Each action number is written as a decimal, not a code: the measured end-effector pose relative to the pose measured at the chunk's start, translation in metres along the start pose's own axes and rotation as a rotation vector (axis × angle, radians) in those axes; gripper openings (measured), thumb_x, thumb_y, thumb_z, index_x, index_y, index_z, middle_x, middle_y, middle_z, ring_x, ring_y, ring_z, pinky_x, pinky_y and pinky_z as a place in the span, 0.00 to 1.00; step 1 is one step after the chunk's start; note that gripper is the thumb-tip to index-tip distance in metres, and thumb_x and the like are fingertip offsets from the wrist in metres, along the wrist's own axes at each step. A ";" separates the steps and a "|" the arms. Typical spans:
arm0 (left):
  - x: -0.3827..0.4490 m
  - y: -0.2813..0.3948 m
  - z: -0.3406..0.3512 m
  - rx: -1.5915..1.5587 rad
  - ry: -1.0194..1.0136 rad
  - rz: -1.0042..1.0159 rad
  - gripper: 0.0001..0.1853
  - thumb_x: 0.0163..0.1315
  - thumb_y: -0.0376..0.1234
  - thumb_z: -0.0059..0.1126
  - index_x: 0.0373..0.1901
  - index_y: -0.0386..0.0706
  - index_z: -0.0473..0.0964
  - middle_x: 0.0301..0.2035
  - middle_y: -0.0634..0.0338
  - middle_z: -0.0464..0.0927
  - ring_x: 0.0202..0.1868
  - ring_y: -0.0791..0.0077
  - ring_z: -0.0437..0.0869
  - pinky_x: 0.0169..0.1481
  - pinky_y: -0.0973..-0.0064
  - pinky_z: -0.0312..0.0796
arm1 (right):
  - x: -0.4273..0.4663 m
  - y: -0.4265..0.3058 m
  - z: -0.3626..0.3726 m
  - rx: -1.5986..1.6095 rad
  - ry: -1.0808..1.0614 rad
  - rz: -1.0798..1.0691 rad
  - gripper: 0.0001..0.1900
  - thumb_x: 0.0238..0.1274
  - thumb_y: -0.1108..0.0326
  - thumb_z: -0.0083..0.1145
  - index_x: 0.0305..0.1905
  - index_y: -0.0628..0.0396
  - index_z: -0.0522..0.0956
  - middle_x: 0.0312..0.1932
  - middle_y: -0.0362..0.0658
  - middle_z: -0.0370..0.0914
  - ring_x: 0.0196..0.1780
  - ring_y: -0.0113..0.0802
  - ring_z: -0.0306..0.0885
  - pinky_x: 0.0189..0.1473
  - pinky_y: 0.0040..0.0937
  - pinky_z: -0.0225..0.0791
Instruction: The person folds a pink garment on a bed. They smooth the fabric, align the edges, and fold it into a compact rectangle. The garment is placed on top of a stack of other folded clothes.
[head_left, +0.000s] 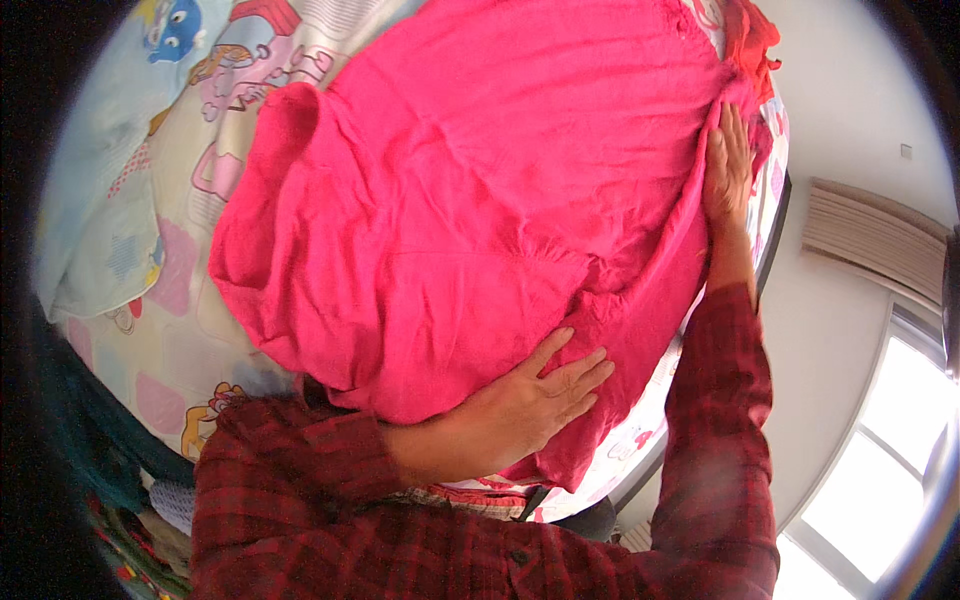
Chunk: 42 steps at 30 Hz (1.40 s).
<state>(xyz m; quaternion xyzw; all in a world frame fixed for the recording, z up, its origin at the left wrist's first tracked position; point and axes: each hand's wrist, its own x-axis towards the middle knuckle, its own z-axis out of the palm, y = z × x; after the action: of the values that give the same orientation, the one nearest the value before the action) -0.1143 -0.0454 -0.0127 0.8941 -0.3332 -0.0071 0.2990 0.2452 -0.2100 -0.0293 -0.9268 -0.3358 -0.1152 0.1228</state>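
Note:
A bright pink cloth garment with gathered seams lies spread and wrinkled across a surface covered by a cartoon-print bedsheet. An opening in the garment, like a sleeve or neck, stands up at the left. My left hand rests palm down on the garment's near part with its fingers spread. Flat along the garment's right edge lies my right hand, its fingers pointing away from me. Neither hand visibly grips the fabric. Both arms are in dark red plaid sleeves.
Red cloth lies at the far right edge of the bed. A pale blue cloth is at the left, with dark green fabric below it. Beyond the bed's right side are a white wall, an air conditioner and a bright window.

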 end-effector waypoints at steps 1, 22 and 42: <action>0.001 -0.001 -0.003 -0.011 -0.012 0.015 0.30 0.62 0.42 0.44 0.66 0.40 0.70 0.73 0.50 0.57 0.76 0.60 0.54 0.77 0.40 0.41 | 0.011 0.026 0.002 -0.018 -0.005 -0.006 0.30 0.76 0.41 0.33 0.76 0.39 0.62 0.78 0.48 0.55 0.81 0.54 0.45 0.76 0.62 0.35; -0.006 0.013 0.000 0.088 -0.022 -0.010 0.24 0.65 0.43 0.44 0.61 0.51 0.76 0.70 0.47 0.62 0.74 0.53 0.58 0.75 0.34 0.41 | 0.002 -0.021 -0.052 -0.521 0.035 -0.222 0.20 0.70 0.66 0.48 0.64 0.55 0.71 0.69 0.64 0.63 0.69 0.60 0.66 0.65 0.51 0.67; -0.011 0.013 0.004 0.145 -0.041 -0.027 0.24 0.66 0.42 0.43 0.62 0.52 0.76 0.71 0.47 0.61 0.74 0.53 0.57 0.74 0.33 0.43 | -0.183 -0.106 -0.041 -0.089 -0.076 0.327 0.38 0.74 0.39 0.36 0.77 0.54 0.56 0.80 0.58 0.45 0.82 0.58 0.36 0.78 0.58 0.26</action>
<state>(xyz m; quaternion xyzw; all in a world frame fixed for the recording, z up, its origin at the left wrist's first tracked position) -0.1313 -0.0490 -0.0107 0.9174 -0.3269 -0.0051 0.2267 0.0343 -0.2523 -0.0290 -0.9773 -0.1794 -0.0731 0.0858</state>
